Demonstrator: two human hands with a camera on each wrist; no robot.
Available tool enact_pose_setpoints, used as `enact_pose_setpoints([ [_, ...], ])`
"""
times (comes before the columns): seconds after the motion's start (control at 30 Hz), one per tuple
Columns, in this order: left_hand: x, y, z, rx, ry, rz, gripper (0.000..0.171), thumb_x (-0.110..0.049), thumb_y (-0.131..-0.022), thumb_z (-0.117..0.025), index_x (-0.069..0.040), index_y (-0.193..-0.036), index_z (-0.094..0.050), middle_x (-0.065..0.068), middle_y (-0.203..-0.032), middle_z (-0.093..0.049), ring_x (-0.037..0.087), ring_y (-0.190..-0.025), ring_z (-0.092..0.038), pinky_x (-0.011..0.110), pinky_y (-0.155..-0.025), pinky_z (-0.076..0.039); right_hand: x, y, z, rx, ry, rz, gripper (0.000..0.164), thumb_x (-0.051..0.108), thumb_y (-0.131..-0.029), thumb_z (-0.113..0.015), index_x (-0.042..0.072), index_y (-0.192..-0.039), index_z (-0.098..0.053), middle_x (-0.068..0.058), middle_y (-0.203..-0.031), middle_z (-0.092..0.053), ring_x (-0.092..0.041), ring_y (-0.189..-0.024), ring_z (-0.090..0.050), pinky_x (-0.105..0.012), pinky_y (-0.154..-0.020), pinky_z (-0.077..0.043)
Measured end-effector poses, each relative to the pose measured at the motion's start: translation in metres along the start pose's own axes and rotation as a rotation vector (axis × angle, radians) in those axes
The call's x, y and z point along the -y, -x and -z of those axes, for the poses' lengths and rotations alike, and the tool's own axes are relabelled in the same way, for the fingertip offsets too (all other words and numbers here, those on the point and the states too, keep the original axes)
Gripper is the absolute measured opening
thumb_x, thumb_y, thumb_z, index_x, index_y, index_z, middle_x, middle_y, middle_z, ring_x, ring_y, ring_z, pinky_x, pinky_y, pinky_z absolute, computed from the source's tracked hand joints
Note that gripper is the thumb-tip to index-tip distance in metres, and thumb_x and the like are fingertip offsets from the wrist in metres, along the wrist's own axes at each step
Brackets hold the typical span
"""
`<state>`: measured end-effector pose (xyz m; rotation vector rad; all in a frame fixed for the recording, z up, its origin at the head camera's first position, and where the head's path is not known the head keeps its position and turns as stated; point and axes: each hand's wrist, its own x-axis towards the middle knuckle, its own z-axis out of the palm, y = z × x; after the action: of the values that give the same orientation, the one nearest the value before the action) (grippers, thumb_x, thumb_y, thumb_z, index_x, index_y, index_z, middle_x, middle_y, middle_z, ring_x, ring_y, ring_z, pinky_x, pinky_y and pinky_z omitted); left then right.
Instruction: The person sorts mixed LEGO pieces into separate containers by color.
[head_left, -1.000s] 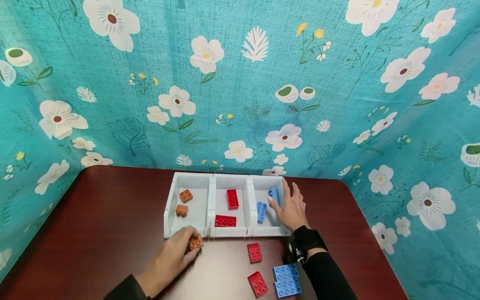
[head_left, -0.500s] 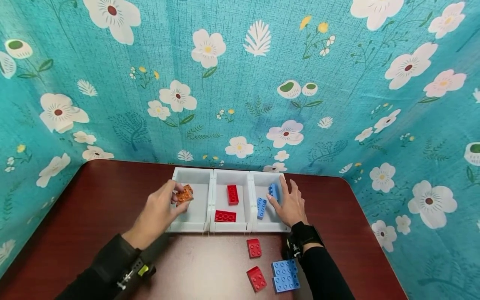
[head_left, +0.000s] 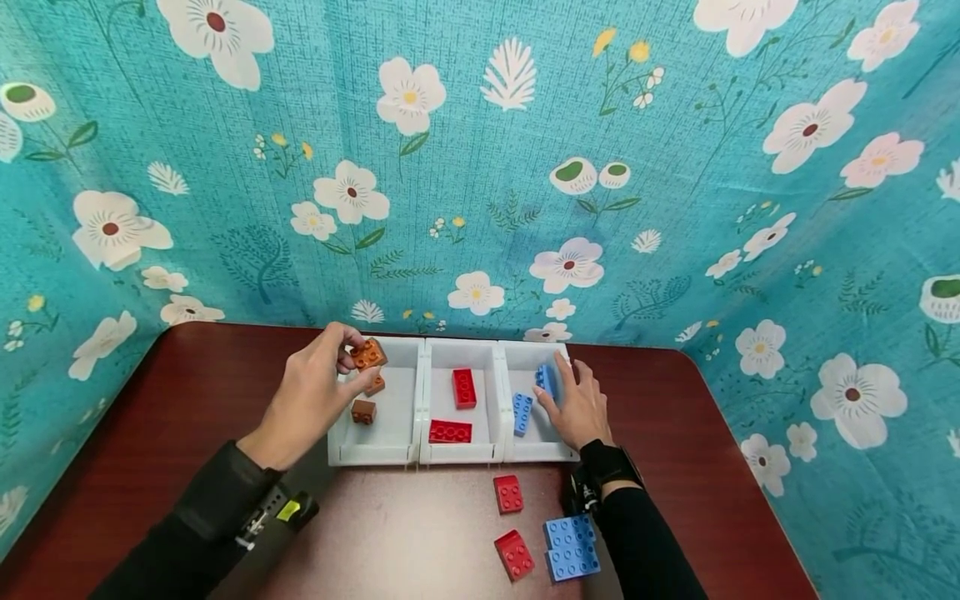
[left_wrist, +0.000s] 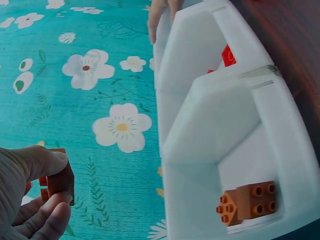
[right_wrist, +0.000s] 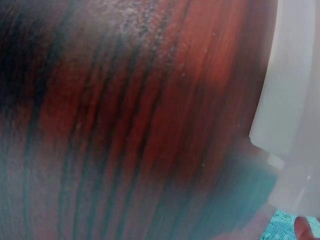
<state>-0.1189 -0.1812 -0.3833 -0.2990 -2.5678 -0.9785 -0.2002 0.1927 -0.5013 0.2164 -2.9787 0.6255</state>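
The left hand (head_left: 303, 396) pinches an orange-brown studded plastic brick (head_left: 370, 355) between thumb and fingers; within the last second it has lifted it from in front of the white plastic three-part tray (head_left: 461, 454) to the far left corner of the left compartment (head_left: 397, 408). Two orange-brown bricks (head_left: 363, 412) lie inside, so this transfer looks nearly done. The right hand (head_left: 583, 410), loosely spread and gripping nothing visible, stays by the right compartment (head_left: 536, 452). Red plastic bricks (head_left: 508, 494) and blue plastic bricks (head_left: 572, 547) remain on the dark red-brown counter (head_left: 420, 525).
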Motion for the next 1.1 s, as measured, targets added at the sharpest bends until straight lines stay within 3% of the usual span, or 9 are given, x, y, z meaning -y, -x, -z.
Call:
enact_pose_setpoints([
  [0.3, -0.002, -0.004, 0.008, -0.072, -0.072, -0.066, 0.047, -0.004, -0.079, -0.087, 0.002, -0.114, -0.056, 0.01, -0.086, -0.058, 0.019, -0.071, -0.055, 0.029, -0.057, -0.05, 0.004, -0.002, 0.001, 0.027, 0.007, -0.028, 0.073, 0.043, -0.1, -0.062, 0.022, -0.161, -0.028, -0.026, -0.157, -0.028, -0.046, -0.139, -0.035, -0.072, -0.109, -0.029],
  [0.57, -0.001, -0.001, 0.013, -0.165, -0.125, -0.095, 0.058, -0.014, -0.078, -0.089, 0.002, -0.124, -0.06, 0.02, -0.118, -0.062, 0.012, -0.059, -0.038, 0.029, -0.052, -0.037, 0.002, -0.001, 0.001, 0.019, 0.026, -0.011, 0.071, 0.043, -0.101, -0.062, 0.023, -0.16, -0.03, -0.026, -0.154, -0.031, -0.046, -0.135, -0.039, -0.071, -0.106, -0.032],
  [0.6, -0.001, 0.0, 0.013, -0.164, -0.126, -0.092, 0.058, -0.015, -0.078, -0.089, 0.002, -0.125, -0.059, 0.02, -0.121, -0.062, 0.012, -0.058, -0.038, 0.03, -0.052, -0.037, 0.001, -0.001, 0.002, 0.018, 0.028, -0.01, 0.07, 0.043, -0.101, -0.062, 0.023, -0.16, -0.03, -0.026, -0.154, -0.031, -0.046, -0.135, -0.039, -0.071, -0.106, -0.032],
  [0.67, 0.0, 0.002, 0.012, -0.149, -0.124, -0.085, 0.061, -0.017, -0.079, -0.088, 0.003, -0.128, -0.058, 0.021, -0.126, -0.06, 0.019, -0.065, -0.05, 0.034, -0.057, -0.048, 0.0, -0.001, 0.001, 0.017, 0.028, -0.008, 0.07, 0.042, -0.101, -0.062, 0.023, -0.16, -0.03, -0.026, -0.153, -0.031, -0.046, -0.135, -0.039, -0.072, -0.105, -0.032],
  [0.77, 0.002, 0.006, 0.009, -0.107, -0.106, -0.057, 0.067, -0.021, -0.081, -0.088, 0.002, -0.134, -0.055, 0.022, -0.132, -0.056, 0.032, -0.094, -0.063, 0.049, -0.074, -0.059, -0.001, 0.0, 0.001, 0.018, 0.028, -0.012, 0.07, 0.042, -0.101, -0.062, 0.024, -0.16, -0.03, -0.026, -0.153, -0.031, -0.046, -0.135, -0.039, -0.071, -0.105, -0.033],
  [0.83, 0.002, 0.009, 0.006, -0.084, -0.09, -0.037, 0.069, -0.024, -0.081, -0.087, 0.001, -0.136, -0.053, 0.022, -0.135, -0.055, 0.037, -0.116, -0.06, 0.057, -0.084, -0.057, -0.001, 0.0, 0.001, 0.015, 0.028, -0.013, 0.07, 0.042, -0.1, -0.062, 0.024, -0.16, -0.03, -0.026, -0.153, -0.032, -0.046, -0.134, -0.039, -0.07, -0.104, -0.034],
  [0.97, 0.002, 0.012, 0.0, -0.065, -0.065, -0.017, 0.068, -0.026, -0.083, -0.086, -0.001, -0.137, -0.053, 0.019, -0.135, -0.055, 0.036, -0.114, -0.061, 0.056, -0.083, -0.057, -0.001, -0.001, 0.001, -0.002, 0.031, -0.005, 0.07, 0.042, -0.1, -0.063, 0.023, -0.16, -0.032, -0.025, -0.152, -0.034, -0.045, -0.133, -0.041, -0.069, -0.103, -0.036],
  [1.1, -0.001, 0.017, -0.006, -0.078, -0.069, -0.045, 0.065, -0.024, -0.082, -0.087, -0.002, -0.135, -0.056, 0.017, -0.13, -0.058, 0.027, -0.09, -0.065, 0.046, -0.07, -0.059, 0.001, -0.002, 0.001, 0.004, 0.022, -0.001, 0.069, 0.044, -0.101, -0.061, 0.023, -0.16, -0.032, -0.025, -0.152, -0.033, -0.046, -0.134, -0.04, -0.068, -0.103, -0.035],
])
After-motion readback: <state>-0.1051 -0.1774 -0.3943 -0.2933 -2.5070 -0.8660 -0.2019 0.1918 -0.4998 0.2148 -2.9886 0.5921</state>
